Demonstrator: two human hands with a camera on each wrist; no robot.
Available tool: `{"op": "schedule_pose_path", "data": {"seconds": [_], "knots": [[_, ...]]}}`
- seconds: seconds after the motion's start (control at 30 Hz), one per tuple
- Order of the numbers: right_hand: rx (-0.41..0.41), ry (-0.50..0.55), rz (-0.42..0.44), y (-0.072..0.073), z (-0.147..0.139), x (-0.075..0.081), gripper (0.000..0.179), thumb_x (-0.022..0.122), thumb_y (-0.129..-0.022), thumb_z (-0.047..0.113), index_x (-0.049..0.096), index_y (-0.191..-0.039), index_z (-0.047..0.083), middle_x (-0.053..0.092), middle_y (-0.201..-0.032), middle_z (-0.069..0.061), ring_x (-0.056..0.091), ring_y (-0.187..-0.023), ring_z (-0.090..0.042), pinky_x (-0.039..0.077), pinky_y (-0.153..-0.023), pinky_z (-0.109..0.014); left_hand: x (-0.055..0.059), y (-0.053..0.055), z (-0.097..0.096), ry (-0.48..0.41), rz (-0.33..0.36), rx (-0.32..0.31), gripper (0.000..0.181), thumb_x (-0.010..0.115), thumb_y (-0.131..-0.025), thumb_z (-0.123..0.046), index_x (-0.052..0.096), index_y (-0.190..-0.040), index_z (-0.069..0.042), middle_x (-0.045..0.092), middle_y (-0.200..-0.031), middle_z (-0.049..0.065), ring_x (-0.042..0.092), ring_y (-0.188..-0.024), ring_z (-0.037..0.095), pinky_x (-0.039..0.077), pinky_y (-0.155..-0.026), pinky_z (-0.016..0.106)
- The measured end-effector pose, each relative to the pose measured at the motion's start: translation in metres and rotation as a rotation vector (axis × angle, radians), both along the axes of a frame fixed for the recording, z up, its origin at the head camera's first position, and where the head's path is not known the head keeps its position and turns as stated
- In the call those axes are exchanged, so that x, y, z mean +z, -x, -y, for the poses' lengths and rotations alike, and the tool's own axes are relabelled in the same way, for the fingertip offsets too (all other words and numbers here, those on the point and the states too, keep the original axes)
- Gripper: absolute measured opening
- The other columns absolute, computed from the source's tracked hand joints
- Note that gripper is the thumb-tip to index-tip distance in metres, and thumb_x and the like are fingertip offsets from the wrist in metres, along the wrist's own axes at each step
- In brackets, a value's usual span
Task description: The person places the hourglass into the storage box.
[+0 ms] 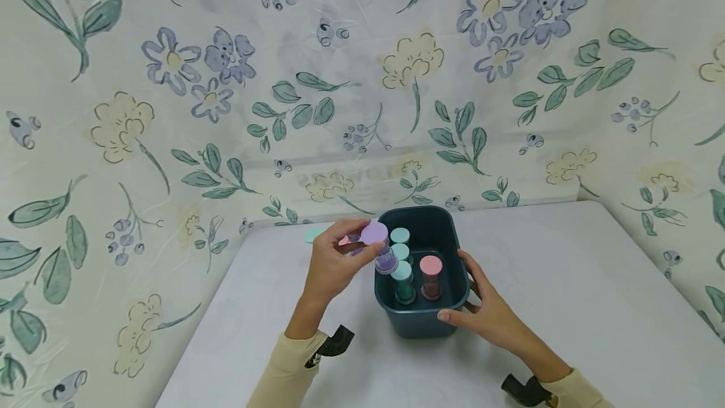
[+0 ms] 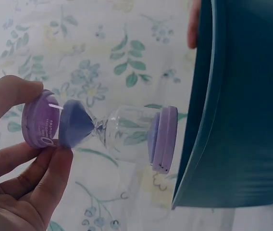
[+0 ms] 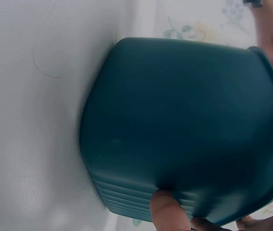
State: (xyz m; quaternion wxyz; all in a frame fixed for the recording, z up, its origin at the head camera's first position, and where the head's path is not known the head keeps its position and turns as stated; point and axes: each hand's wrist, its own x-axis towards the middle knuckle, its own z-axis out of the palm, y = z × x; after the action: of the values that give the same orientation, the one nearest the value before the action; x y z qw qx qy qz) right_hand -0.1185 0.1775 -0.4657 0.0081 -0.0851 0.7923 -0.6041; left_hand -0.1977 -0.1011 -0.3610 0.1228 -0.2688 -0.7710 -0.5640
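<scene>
My left hand [image 1: 334, 260] pinches a purple sand timer [image 1: 387, 261] by one end cap, over the left rim of a dark teal bin [image 1: 421, 325]. In the left wrist view, the sand timer [image 2: 122, 132] has clear glass bulbs, with bluish-purple sand in the bulb nearest the fingers. Inside the bin stand a pink-capped sand timer [image 1: 431, 276] and several mint-capped sand timers [image 1: 404, 288] along the left wall. My right hand [image 1: 489, 313] grips the bin's right side near its front corner. From the right wrist, its thumb [image 3: 167, 211] lies against the ribbed wall.
Behind my left hand, a mint cap [image 1: 313, 233] and a pink piece [image 1: 343, 241] show on the white table [image 1: 566, 282], partly hidden. A wall of floral cloth [image 1: 362, 112] rises behind the table.
</scene>
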Motion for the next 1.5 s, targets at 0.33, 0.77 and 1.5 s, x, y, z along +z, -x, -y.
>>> {"op": "schedule_pose_path", "data": {"seconds": [0.33,0.77,1.5], "knots": [[0.01,0.0,0.01,0.001,0.0,0.0,0.113,0.086,-0.083,0.033,0.009,-0.165,0.035,0.007,-0.174,-0.02,0.022,-0.152,-0.06,0.046,-0.106,-0.066,-0.009,-0.009,-0.025,0.105,0.032,-0.106,0.043,0.083,-0.087,-0.013,0.071,-0.127,-0.003,0.071,-0.123,0.012,0.068,-0.111,0.027,0.063,-0.092,0.032],[0.023,0.014,-0.005,0.0,0.0,-0.001,0.111,0.085,-0.085,0.03,0.009,-0.166,0.032,0.007,-0.174,-0.021,0.023,-0.152,-0.061,0.045,-0.107,-0.068,-0.021,-0.012,-0.042,0.253,0.071,-0.249,0.041,0.083,-0.087,-0.019,0.073,-0.125,-0.006,0.074,-0.122,0.009,0.072,-0.108,0.022,0.062,-0.093,0.031],[0.034,0.029,-0.01,0.0,-0.001,-0.001,0.109,0.084,-0.086,0.027,0.009,-0.166,0.034,0.006,-0.174,-0.019,0.022,-0.152,-0.06,0.045,-0.108,-0.068,-0.033,-0.007,-0.058,0.518,0.133,-0.383,0.042,0.085,-0.086,-0.02,0.074,-0.124,-0.005,0.079,-0.114,0.005,0.072,-0.098,0.004,0.058,-0.094,0.017]]}}
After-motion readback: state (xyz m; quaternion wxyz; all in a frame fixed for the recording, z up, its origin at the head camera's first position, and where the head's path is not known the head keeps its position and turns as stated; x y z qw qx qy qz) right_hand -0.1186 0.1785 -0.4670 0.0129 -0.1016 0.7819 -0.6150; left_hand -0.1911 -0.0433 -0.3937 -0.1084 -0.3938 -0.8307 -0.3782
